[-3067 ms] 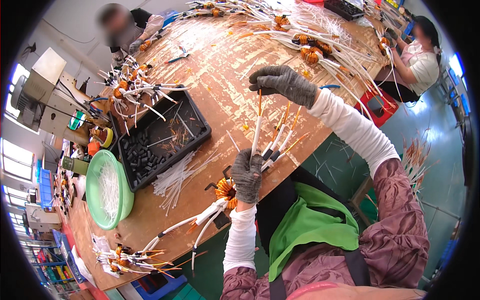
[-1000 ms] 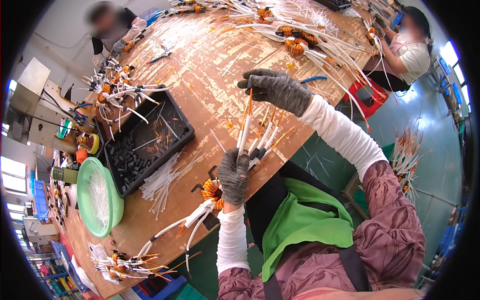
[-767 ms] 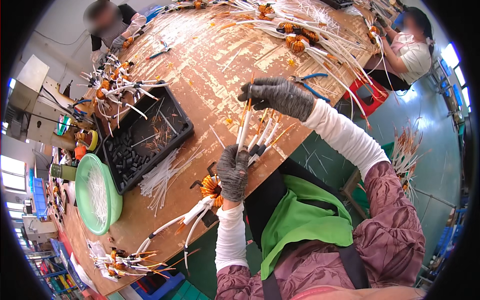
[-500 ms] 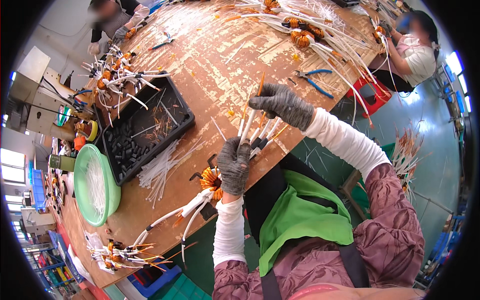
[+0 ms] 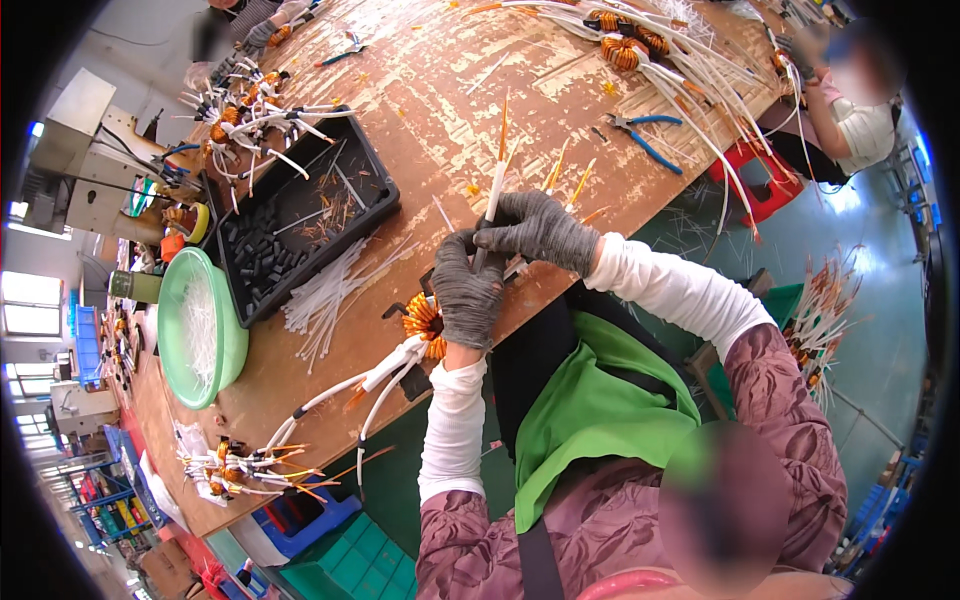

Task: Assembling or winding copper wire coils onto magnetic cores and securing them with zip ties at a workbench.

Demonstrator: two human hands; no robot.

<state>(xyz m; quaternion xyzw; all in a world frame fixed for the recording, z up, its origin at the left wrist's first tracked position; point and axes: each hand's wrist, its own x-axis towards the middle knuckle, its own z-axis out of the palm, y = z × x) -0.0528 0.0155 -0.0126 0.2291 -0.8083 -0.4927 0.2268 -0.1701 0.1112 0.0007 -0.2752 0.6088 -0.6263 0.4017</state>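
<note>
Both of my hands wear grey gloves and meet over a wound copper coil (image 5: 422, 318) at the table's front edge. My left hand (image 5: 466, 300) is closed around the coil's white-sleeved wires, just beyond the windings. Close against it, my right hand (image 5: 545, 235) pinches the lower part of one white-sleeved wire (image 5: 494, 196). That wire points up and away, with bare copper at its tip. Other copper wire ends stick out beyond my right hand; their lower parts are hidden behind it. White-sleeved leads from the coil's other side trail toward the lower left.
Left of my hands, a black tray (image 5: 385, 205) holds short black tubes and scraps. Thin white tubes (image 5: 330, 300) lie beside it, near a green basin (image 5: 236, 345). Blue-handled pliers (image 5: 650, 140) and more coils (image 5: 622, 52) lie farther off. Two people sit across the table.
My right hand has come down from the wire's copper tip to beside my left hand. The left keeps its grip. The whole view has shifted slightly.
</note>
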